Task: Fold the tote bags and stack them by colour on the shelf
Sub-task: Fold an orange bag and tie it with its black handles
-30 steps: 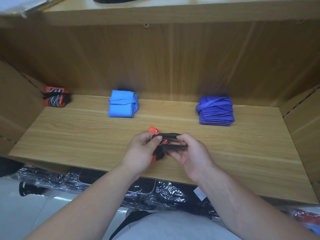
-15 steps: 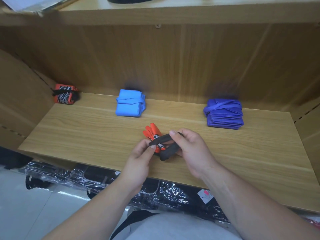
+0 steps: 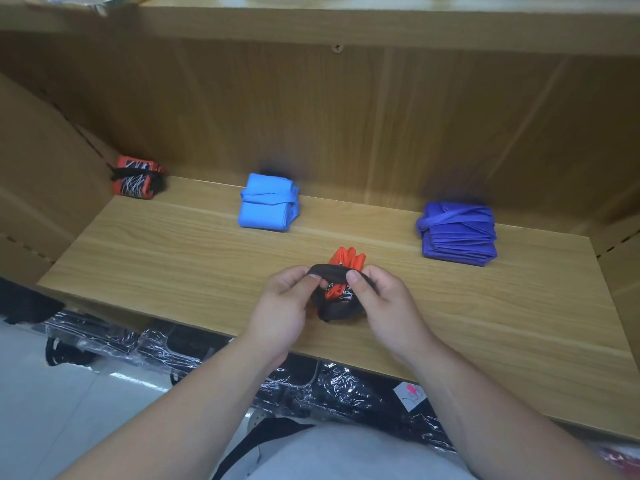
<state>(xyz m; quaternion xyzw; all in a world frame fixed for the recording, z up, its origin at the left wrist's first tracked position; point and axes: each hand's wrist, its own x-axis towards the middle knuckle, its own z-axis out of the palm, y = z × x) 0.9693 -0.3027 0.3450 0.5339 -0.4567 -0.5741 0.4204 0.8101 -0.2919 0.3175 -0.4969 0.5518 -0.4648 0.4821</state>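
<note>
A small folded orange tote bag (image 3: 346, 259) with black straps sits bunched on the wooden shelf (image 3: 173, 265) near its front edge. My left hand (image 3: 287, 306) and my right hand (image 3: 384, 306) both pinch its black strap (image 3: 330, 271), stretched between them over the bundle. Another folded orange bag (image 3: 136, 180) bound with a black strap lies at the shelf's back left. A folded light blue bag (image 3: 268, 202) sits at back centre. A stack of folded purple bags (image 3: 457, 233) stands at back right.
Wooden side walls close the shelf at left (image 3: 45, 168) and right (image 3: 620, 265), with another board (image 3: 381, 22) overhead. Below the shelf's front edge lie black items in shiny plastic wrap (image 3: 311, 382). White floor (image 3: 52, 393) shows at lower left.
Both hands have turned the orange bundle and brought the black strap up over its top; the orange fabric now fans out behind the strap. The camera has shifted slightly.
</note>
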